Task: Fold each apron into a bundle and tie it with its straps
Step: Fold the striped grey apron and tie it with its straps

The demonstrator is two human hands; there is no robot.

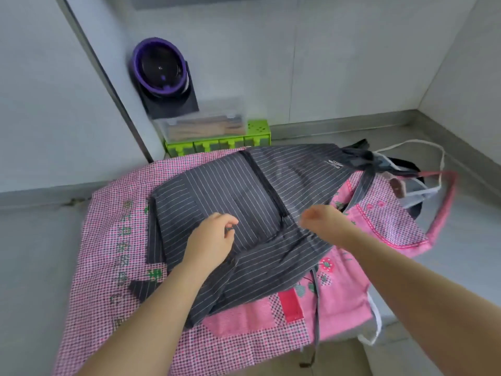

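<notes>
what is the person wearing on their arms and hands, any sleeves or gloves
Nothing visible: the left hand and right hand have no gloves, rings or watch, and no sleeves show up to the frame's edge. The right hand is blurred.

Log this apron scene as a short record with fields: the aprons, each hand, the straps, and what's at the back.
top apron: grey striped apron, partly folded
beneath: pink checked apron; pink floral apron
left hand: pinches the striped cloth
right hand: blurred at the striped apron's edge; grip unclear
straps: pink strap loose, untied
back: purple round object, green box
</notes>
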